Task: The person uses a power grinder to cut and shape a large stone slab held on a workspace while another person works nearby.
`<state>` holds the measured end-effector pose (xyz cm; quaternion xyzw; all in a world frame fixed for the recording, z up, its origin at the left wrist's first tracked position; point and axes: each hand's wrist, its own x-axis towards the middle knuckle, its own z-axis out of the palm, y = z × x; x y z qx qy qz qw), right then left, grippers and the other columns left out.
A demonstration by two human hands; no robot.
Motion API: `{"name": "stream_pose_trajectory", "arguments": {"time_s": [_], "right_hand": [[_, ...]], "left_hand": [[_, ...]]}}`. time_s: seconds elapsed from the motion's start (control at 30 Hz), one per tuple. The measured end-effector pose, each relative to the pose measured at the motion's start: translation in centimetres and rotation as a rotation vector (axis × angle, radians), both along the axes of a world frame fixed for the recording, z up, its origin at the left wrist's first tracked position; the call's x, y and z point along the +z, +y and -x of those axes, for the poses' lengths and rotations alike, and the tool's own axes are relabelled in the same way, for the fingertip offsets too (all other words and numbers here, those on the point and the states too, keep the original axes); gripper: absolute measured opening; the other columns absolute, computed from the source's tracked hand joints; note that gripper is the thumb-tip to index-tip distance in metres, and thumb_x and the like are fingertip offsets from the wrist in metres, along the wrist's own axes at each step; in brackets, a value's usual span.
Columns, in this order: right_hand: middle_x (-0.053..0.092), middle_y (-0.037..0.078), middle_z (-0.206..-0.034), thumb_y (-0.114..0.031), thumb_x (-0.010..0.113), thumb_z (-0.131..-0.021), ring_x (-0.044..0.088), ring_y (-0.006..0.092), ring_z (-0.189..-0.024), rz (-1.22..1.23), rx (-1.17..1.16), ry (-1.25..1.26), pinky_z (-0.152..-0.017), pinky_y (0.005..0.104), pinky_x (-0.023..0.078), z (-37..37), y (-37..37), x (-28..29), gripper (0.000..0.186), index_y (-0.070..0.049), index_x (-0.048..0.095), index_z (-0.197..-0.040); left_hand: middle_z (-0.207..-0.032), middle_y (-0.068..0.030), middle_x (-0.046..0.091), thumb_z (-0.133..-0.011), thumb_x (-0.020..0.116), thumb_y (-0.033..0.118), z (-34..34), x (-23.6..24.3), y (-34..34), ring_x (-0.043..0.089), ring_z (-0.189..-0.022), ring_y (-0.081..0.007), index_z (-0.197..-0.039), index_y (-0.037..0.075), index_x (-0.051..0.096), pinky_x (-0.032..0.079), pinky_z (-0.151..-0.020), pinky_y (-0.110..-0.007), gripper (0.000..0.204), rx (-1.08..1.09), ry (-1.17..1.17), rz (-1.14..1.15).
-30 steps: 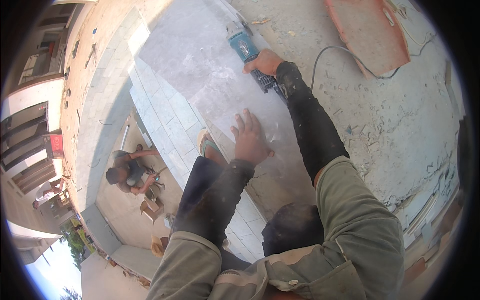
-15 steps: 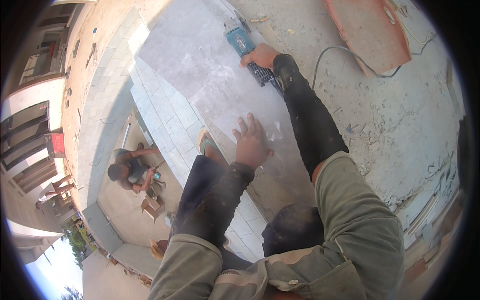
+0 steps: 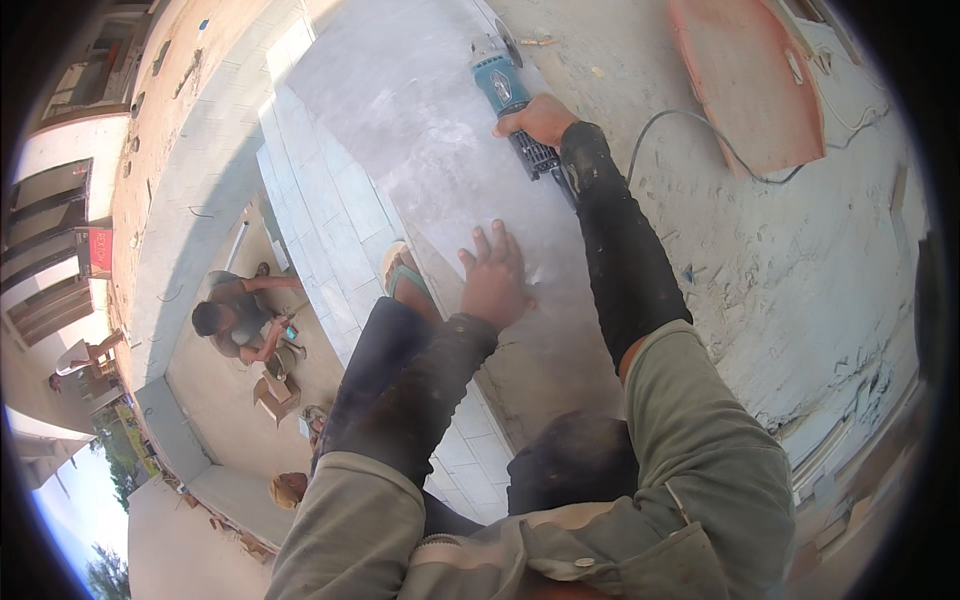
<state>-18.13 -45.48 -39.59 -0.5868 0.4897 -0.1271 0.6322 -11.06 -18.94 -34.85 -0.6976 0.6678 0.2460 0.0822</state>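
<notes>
My right hand [image 3: 543, 121] is closed around the body of a teal-and-black angle grinder [image 3: 499, 82]. The grinder's disc stands at the far right edge of a large grey slab [image 3: 420, 110] coated in pale dust. Lower on the same slab, my left hand [image 3: 495, 277] lies with its fingers spread and holds nothing. Haze blurs the slab around it, and part of the slab's near end is hidden in dust. A power cord [image 3: 690, 113] curves over the ground to the right of my right arm.
A worn reddish board [image 3: 745, 85] lies at the upper right on rough, debris-strewn ground. My sandalled foot [image 3: 405, 275] rests by pale paving tiles [image 3: 335, 230] left of the slab. Lower down at left, another person [image 3: 235, 315] crouches near an open cardboard box [image 3: 275, 395].
The view has shifted slightly. The grinder and my right hand appear a little farther right, while my left hand stays spread on the slab. The haze near the grinder looks thinner.
</notes>
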Motion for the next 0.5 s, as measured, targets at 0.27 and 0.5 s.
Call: {"name": "stream_pose_trajectory", "arguments": {"time_s": [0.27, 0.5], "right_hand": [[0.069, 0.013, -0.084, -0.022, 0.086, -0.066, 0.064, 0.0212, -0.068, 0.007, 0.006, -0.003, -0.065, 0.036, 0.05, 0.9, 1.0, 0.5, 0.043, 0.009, 0.072, -0.092], [0.07, 0.018, -0.083, -0.027, 0.086, -0.065, 0.067, 0.0239, -0.07, 0.036, 0.005, 0.035, -0.067, 0.0363, 0.051, 1.3, 1.9, 1.3, 0.049, 0.014, 0.07, -0.086]], "left_hand": [[-0.158, -0.0293, 0.026, -0.068, 0.086, 0.036, -0.6, -0.7, 0.6, 0.024, -0.144, -0.056, -0.144, -0.008, 0.041, 0.029, -0.108, -0.074, 0.099, 0.001, 0.005, 0.051], [-0.158, -0.0285, 0.028, -0.069, 0.085, 0.036, -0.7, -1.2, 0.9, 0.026, -0.144, -0.0553, -0.145, -0.009, 0.039, 0.031, -0.107, -0.073, 0.099, 0.0, -0.006, 0.071]]}}
